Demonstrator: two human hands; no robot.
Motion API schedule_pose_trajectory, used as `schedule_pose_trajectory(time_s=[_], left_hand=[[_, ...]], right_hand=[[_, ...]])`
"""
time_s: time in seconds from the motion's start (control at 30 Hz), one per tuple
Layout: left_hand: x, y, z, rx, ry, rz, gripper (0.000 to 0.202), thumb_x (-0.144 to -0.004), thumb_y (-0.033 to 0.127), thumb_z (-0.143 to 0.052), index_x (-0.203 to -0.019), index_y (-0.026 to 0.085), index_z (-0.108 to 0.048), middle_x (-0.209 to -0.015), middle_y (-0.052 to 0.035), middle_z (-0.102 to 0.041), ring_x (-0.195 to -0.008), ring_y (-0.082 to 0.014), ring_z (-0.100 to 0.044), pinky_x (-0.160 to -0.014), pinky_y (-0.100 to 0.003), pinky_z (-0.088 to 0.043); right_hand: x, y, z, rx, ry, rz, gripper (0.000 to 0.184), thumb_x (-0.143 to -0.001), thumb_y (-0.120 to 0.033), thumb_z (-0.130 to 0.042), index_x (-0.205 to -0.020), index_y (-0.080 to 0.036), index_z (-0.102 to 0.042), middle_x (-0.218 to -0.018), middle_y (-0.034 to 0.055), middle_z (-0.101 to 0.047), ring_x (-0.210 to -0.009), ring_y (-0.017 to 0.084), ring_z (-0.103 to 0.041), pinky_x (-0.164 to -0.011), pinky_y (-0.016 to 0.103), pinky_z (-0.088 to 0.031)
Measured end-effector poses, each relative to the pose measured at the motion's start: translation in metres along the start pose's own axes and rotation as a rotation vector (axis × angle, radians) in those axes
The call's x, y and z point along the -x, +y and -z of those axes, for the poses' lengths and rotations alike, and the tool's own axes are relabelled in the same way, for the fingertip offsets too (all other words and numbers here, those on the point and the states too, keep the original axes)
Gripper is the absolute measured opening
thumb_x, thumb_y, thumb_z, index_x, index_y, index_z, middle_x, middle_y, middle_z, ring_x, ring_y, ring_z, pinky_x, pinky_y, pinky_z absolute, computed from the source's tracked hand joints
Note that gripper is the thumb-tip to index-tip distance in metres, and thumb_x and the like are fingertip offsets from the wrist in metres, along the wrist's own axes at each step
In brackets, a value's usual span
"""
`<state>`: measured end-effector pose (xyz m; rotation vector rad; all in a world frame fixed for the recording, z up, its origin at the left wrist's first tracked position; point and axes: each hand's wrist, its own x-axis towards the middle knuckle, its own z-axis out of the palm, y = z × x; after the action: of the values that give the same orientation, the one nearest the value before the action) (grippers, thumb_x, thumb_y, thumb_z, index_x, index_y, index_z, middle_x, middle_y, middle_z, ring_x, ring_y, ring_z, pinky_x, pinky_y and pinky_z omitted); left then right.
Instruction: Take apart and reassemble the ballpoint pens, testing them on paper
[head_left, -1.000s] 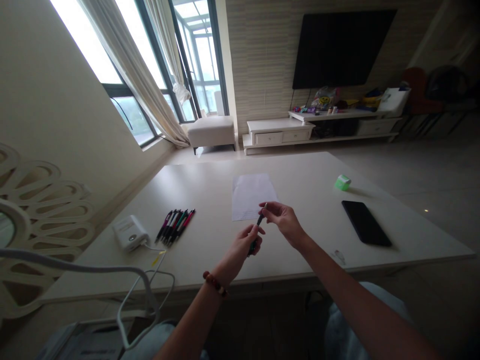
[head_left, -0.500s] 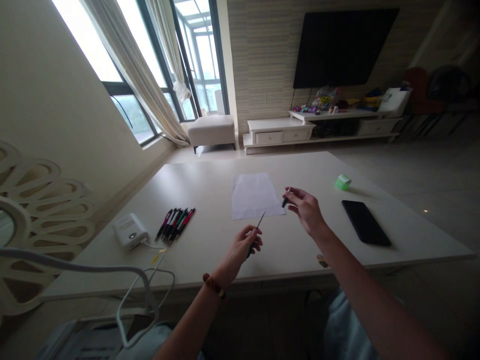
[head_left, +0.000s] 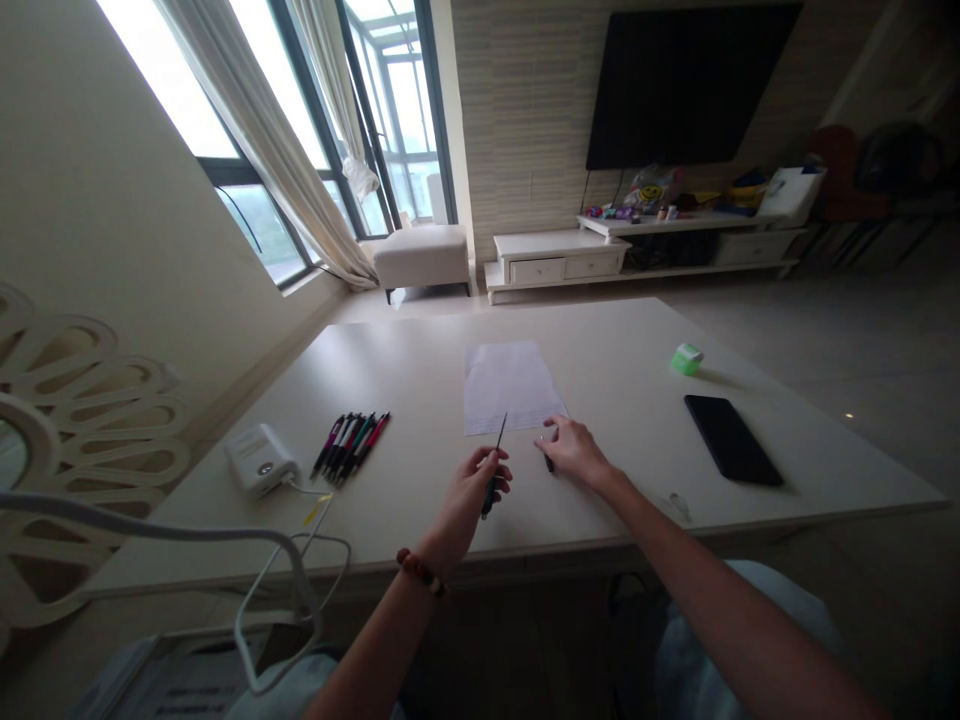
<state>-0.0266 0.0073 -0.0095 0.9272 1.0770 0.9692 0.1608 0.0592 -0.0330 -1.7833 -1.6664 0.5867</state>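
Paper (head_left: 514,385) is lying flat on the white table (head_left: 420,370), showing faint rows of writing or ruling along its near edge, too small for reading. Just before that edge, the left hand (head_left: 474,482) is curling around a dark green pen barrel (head_left: 489,496), with a thin refill (head_left: 502,432) sticking up from the grip. Beside it, the right hand (head_left: 576,450) is pinching a short dark pen piece (head_left: 549,463) between thumb and fingers, close above the tabletop; whether the piece is touching the table, I cannot tell. A row of pens (head_left: 351,447) is resting to the left, any lettering on them blurring out. Near them, a white power adapter (head_left: 261,460) is bearing small grey print, illegible, and a round mark on its side. Right of the hands, a black phone (head_left: 733,440) and a green-and-white box (head_left: 686,359) are lying apart. Behind, a plastic bag (head_left: 649,192) is displaying a yellow smiley face.
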Motion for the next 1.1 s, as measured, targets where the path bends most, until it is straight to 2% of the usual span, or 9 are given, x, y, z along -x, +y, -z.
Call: schedule_pose_trajectory(time_s=[0.1, 0.2, 0.33, 0.43, 0.53, 0.7, 0.83, 1.0, 1.1], left_hand=[[0.003, 0.001, 0.0, 0.016, -0.004, 0.007, 0.039, -0.068, 0.05, -0.065, -0.085, 0.017, -0.054, -0.066, 0.001, -0.056, -0.052, -0.0074, -0.051, -0.049, -0.018, -0.035], [0.006, 0.001, -0.002, 0.03, -0.015, 0.015, 0.039, -0.068, 0.05, -0.065, -0.085, 0.017, -0.054, -0.066, 0.0014, -0.056, -0.052, -0.0073, -0.051, -0.049, -0.018, -0.034], [0.008, -0.003, -0.006, 0.039, -0.054, 0.033, 0.035, -0.07, 0.048, -0.064, -0.084, 0.017, -0.054, -0.066, 0.0011, -0.056, -0.053, -0.0069, -0.051, -0.049, -0.018, -0.033], [0.01, -0.005, -0.006, 0.036, -0.064, 0.042, 0.033, -0.071, 0.047, -0.063, -0.083, 0.017, -0.053, -0.065, 0.0008, -0.056, -0.052, -0.0067, -0.051, -0.049, -0.017, -0.033], [0.013, -0.005, -0.003, 0.017, -0.013, 0.045, 0.032, -0.072, 0.046, -0.062, -0.083, 0.017, -0.054, -0.065, 0.001, -0.056, -0.052, -0.0065, -0.05, -0.048, -0.017, -0.033], [0.016, -0.003, 0.008, 0.015, 0.094, 0.071, 0.031, -0.071, 0.044, -0.062, -0.082, 0.017, -0.054, -0.064, 0.002, -0.055, -0.05, -0.006, -0.049, -0.047, -0.017, -0.033], [0.017, -0.003, 0.013, 0.037, 0.085, 0.069, 0.027, -0.073, 0.041, -0.062, -0.084, 0.017, -0.054, -0.065, 0.0019, -0.055, -0.051, -0.006, -0.05, -0.048, -0.017, -0.034], [0.018, -0.003, 0.012, 0.074, 0.07, 0.08, 0.029, -0.073, 0.042, -0.063, -0.083, 0.017, -0.054, -0.064, 0.0019, -0.055, -0.051, -0.0062, -0.05, -0.048, -0.017, -0.033], [0.017, -0.003, 0.008, 0.092, 0.043, 0.076, 0.031, -0.072, 0.044, -0.063, -0.084, 0.017, -0.054, -0.064, 0.0019, -0.055, -0.051, -0.0063, -0.05, -0.048, -0.018, -0.033]], right_hand=[[0.001, -0.014, 0.008, -0.32, -0.014, 0.057, 0.027, -0.079, -0.041, -0.057, -0.084, -0.017, -0.068, -0.071, 0.0055, -0.064, -0.058, 0.015, -0.056, -0.057, 0.026, -0.042], [0.008, -0.033, 0.009, -0.648, -0.189, 0.072, 0.039, -0.076, -0.052, -0.058, -0.085, -0.014, -0.066, -0.066, 0.0027, -0.06, -0.05, 0.011, -0.05, -0.043, 0.023, -0.036], [0.018, -0.051, 0.003, -0.776, -0.29, 0.053, 0.04, -0.068, -0.052, -0.066, -0.077, -0.013, -0.065, -0.06, 0.0002, -0.056, -0.047, 0.008, -0.045, -0.04, 0.02, -0.031], [0.013, -0.054, 0.006, -0.822, -0.195, 0.018, 0.038, -0.067, -0.051, -0.066, -0.075, -0.014, -0.063, -0.06, -0.0003, -0.056, -0.047, 0.008, -0.044, -0.041, 0.02, -0.032], [0.001, -0.047, 0.012, -0.672, -0.091, -0.053, 0.034, -0.071, -0.047, -0.061, -0.078, -0.013, -0.064, -0.059, 0.0005, -0.057, -0.048, 0.009, -0.046, -0.044, 0.021, -0.034], [-0.009, -0.03, 0.007, 0.0, -0.281, -0.049, 0.019, -0.066, -0.029, -0.06, -0.062, -0.012, -0.069, -0.056, 0.0042, -0.063, -0.059, 0.015, -0.057, -0.053, 0.021, -0.038], [-0.007, -0.025, 0.001, 0.201, -0.34, -0.056, 0.018, -0.065, -0.026, -0.059, -0.058, -0.012, -0.069, -0.057, 0.0073, -0.065, -0.06, 0.017, -0.059, -0.053, 0.022, -0.037], [-0.009, -0.027, 0.012, 0.024, -0.299, -0.007, 0.027, -0.073, -0.035, -0.058, -0.069, -0.011, -0.071, -0.063, 0.0067, -0.065, -0.059, 0.014, -0.056, -0.053, 0.022, -0.037], [-0.001, -0.039, 0.017, -0.3, -0.457, 0.023, 0.038, -0.078, -0.045, -0.054, -0.085, -0.011, -0.07, -0.066, 0.0046, -0.063, -0.051, 0.01, -0.05, -0.046, 0.02, -0.035]])
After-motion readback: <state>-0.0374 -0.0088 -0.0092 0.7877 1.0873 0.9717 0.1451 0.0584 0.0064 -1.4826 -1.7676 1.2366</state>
